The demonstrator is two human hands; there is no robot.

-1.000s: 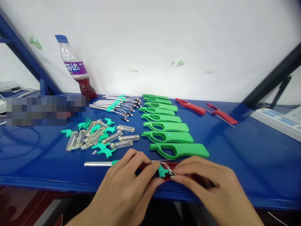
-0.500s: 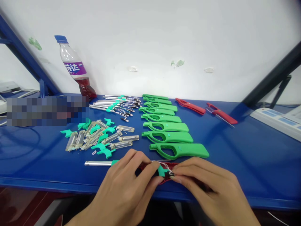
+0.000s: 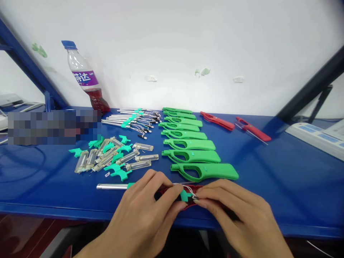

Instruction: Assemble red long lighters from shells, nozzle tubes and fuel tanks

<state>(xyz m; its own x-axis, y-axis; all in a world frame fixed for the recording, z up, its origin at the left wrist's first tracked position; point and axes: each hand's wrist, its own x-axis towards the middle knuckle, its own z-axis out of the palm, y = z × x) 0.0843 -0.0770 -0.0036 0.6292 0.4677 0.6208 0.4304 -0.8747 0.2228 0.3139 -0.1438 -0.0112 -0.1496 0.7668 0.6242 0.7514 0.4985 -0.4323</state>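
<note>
At the table's front edge lies a red shell (image 3: pixel 191 206), partly covered by both hands. My left hand (image 3: pixel 146 206) pinches a teal trigger piece (image 3: pixel 185 195) over it. My right hand (image 3: pixel 231 206) is closed at the fingertips on a small black part (image 3: pixel 194 199) with white wires, just right of the teal piece. A silver tube (image 3: pixel 111 186) sticks out to the left from beneath my left hand. Behind the hands, several green lighter shells (image 3: pixel 211 172) lie in a column.
Clear fuel tanks (image 3: pixel 138 165) and teal pieces (image 3: pixel 120 174) are heaped at left. Silver rods with wires (image 3: pixel 115 122) lie behind them. Two red shells (image 3: pixel 220 122) sit at back right, a leaning bottle (image 3: pixel 86 77) at back left, a power strip (image 3: pixel 315 139) at far right.
</note>
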